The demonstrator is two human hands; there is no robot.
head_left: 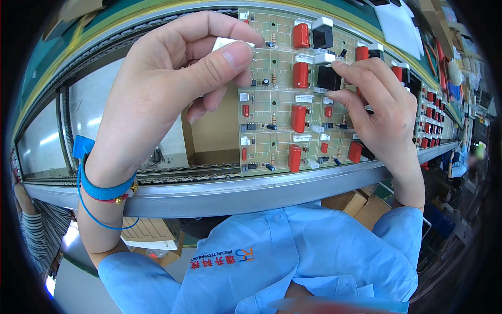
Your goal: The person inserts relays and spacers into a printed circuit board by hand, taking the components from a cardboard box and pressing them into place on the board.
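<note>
My left hand (183,68), wearing a blue wrist strap, is raised over the left end of the circuit boards. Its thumb and fingers pinch a white block-shaped component (226,43) with thin metal leads pointing right. My right hand (379,99) reaches over the boards from the right. Thumb and index finger close around the right side of a black block-shaped component (328,78) on the second board row. Directly behind that block sits a white block (324,57). A red capacitor (300,75) stands just left of it on the green circuit board (282,107).
The boards lie on a conveyor whose metal rail (209,199) runs along my front. A cardboard piece (214,136) lies left of the boards. More populated boards (431,118) continue at the right. Another person's striped sleeve (32,235) shows at far left.
</note>
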